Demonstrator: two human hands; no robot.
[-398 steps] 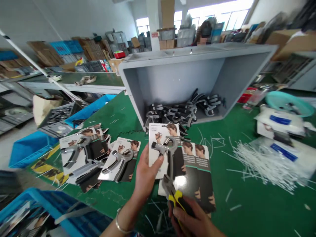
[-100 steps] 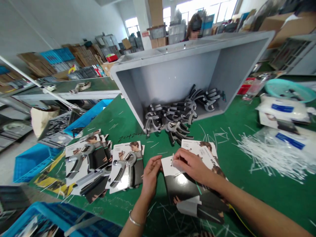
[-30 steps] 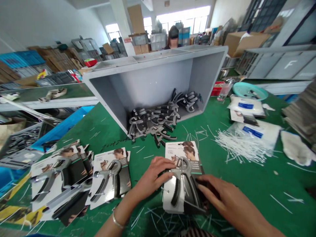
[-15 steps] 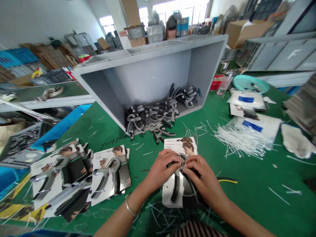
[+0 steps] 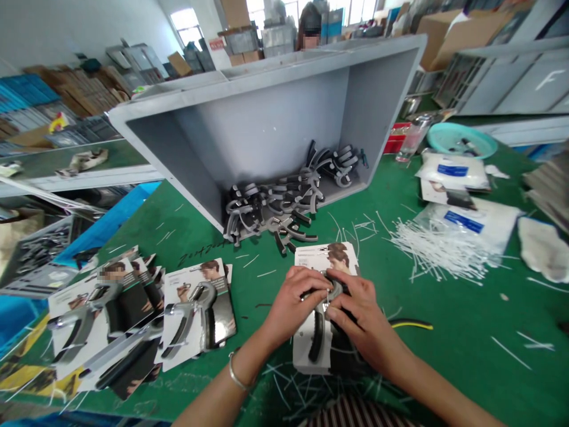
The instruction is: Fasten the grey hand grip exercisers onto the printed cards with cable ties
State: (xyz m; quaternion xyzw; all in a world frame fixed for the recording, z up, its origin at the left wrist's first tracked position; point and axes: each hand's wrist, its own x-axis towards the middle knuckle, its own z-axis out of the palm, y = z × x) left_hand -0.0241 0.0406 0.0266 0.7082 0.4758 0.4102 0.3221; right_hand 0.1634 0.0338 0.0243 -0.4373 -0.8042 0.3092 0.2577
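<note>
Fingers of the left hand [image 5: 293,301] and right hand [image 5: 367,320] are closed round the head of a hand exerciser [image 5: 317,338], which lies on a printed card [image 5: 301,354] in front of the gray bin [image 5: 275,127]. It looks stiff and fairly heavy, best taken by its ridged grip; the card is probably light, slippery and easily creased.

From my own head I look forward and down across the green table [image 5: 464,314], my left grip [image 5: 296,299] and right grip [image 5: 365,314] close below, facing the open grey plastic crate [image 5: 275,127], with windows [image 5: 186,25] far behind
</note>
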